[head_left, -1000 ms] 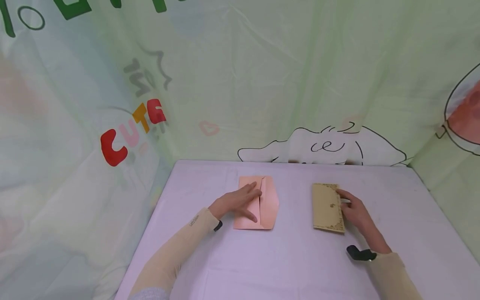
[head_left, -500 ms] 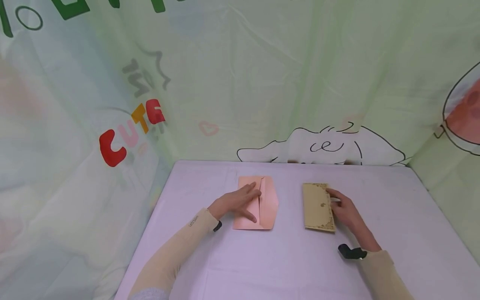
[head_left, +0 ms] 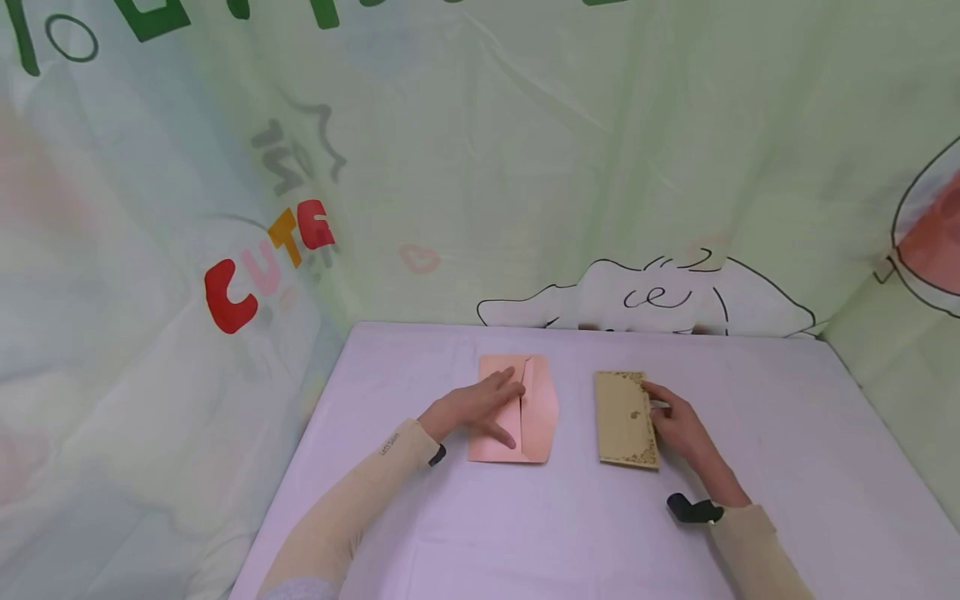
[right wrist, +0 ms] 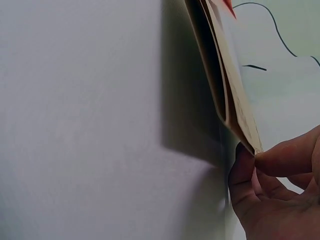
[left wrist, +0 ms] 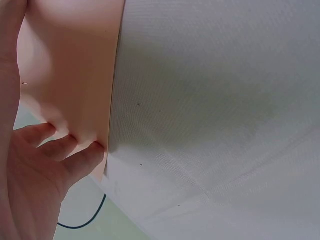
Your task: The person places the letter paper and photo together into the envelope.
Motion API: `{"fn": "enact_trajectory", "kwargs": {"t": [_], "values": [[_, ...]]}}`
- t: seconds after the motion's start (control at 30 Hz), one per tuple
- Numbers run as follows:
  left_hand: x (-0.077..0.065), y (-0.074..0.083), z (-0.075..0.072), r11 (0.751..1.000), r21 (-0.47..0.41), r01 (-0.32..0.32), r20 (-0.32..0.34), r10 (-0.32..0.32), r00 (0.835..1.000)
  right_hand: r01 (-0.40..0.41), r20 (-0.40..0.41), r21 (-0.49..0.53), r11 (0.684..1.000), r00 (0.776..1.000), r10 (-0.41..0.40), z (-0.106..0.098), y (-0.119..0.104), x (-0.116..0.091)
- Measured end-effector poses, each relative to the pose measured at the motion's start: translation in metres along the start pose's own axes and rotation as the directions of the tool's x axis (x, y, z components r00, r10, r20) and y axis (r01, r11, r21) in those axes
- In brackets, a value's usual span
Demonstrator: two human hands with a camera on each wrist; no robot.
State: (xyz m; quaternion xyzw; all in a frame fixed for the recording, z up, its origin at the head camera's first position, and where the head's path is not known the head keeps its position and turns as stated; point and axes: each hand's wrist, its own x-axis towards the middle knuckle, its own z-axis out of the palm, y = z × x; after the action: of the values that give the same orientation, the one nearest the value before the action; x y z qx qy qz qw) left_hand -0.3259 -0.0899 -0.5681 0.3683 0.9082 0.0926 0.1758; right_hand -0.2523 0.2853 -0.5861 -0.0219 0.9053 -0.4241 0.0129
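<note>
Pink envelope (head_left: 538,417), smooth paper, angled flap to the right, flat at lower centre of head frame. Left hand (head_left: 471,408) rests on it, thumb spread from fingers. Right of it: tan folded card (head_left: 619,421), dark ornate corner print, layers parted edge-on in right wrist view. Right hand (head_left: 681,429) pinches its right edge, thumb against fingers. Lilac cloth (head_left: 525,533), fine weave, faint creases. Behind: pale green curtain (head_left: 525,167), cartoon print, CUTE lettering (head_left: 272,268) at left.
</note>
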Motion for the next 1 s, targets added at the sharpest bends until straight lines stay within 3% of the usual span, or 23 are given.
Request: {"fn": "enact_trajectory", "kwargs": {"t": [1.0], "values": [[0.003, -0.003, 0.004, 1.0, 0.022, 0.007, -0.008, -0.007, 1.0, 0.015, 0.025, 0.105, 0.994, 1.0, -0.017, 0.033, -0.037, 0.02]]}}
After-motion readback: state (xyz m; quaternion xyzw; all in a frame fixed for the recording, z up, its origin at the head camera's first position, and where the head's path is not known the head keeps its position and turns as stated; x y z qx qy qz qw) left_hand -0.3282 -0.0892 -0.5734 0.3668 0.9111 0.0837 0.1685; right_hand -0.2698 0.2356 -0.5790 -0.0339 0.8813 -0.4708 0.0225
